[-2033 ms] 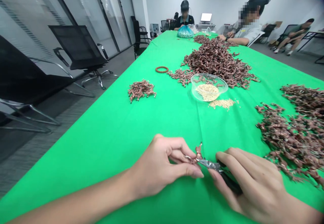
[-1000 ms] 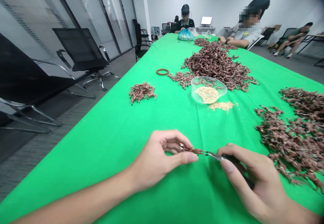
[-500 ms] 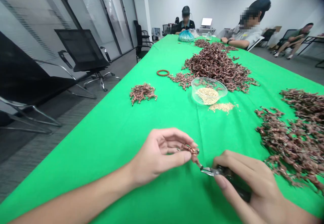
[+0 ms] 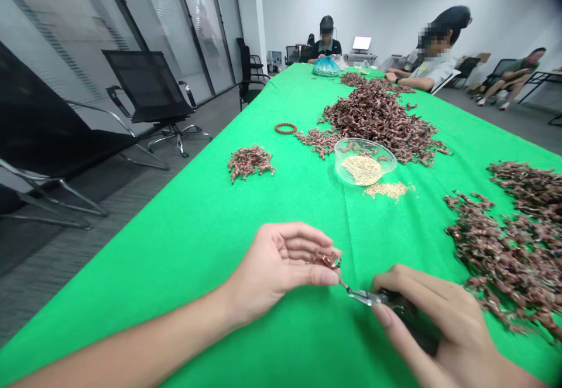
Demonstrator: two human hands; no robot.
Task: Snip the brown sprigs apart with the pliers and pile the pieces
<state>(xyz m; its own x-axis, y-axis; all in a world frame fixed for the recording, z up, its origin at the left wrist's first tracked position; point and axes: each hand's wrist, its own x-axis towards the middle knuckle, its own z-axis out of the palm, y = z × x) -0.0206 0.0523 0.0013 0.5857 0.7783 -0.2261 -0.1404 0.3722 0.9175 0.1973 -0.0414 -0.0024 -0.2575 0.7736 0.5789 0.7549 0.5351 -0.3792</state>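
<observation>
My left hand [image 4: 285, 265] pinches a small copper-coloured figurine [image 4: 327, 259] between thumb and fingers. It looks like a little animal with thin limbs, though its exact shape is partly hidden by the fingers. Dark-handled pliers [image 4: 366, 297] are gripped in my right hand [image 4: 432, 318]. The tips of the pliers meet the dark end of a thin limb on the figurine's lower right. Both hands are above the green cloth [image 4: 211, 259] at the near part of the table.
Beyond the hands stands a clear plastic bowl [image 4: 364, 162] of small golden bits, with some spilled [image 4: 389, 190] beside it. Copper figurines lie in a small pile [image 4: 250, 162], a large heap [image 4: 381, 119] and right-hand piles [image 4: 509, 253]. A brown ring [image 4: 285, 129] and seated people are farther back.
The figurine has turned slightly in my left fingers, with the thumb reaching a little farther right over it. The pliers stay at the limb's end. The whole view has shifted slightly.
</observation>
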